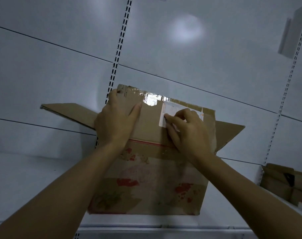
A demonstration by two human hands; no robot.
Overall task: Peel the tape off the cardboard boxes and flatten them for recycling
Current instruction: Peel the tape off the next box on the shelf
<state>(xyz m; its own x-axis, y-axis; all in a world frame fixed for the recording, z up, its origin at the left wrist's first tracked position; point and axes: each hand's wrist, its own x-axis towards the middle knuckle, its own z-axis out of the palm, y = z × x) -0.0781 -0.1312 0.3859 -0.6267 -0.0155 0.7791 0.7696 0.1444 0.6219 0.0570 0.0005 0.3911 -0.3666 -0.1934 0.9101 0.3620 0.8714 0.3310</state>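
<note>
On the white shelf (34, 178), the left hand (117, 121) lies flat on the box (146, 178) while the right hand (189, 130) fingertips (165, 116) pick the label (171, 107) at its left edge.

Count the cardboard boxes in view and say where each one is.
2. The printed box sits centre on the shelf. The second box sits at the right edge, cropped; more may hide beyond it.
</note>
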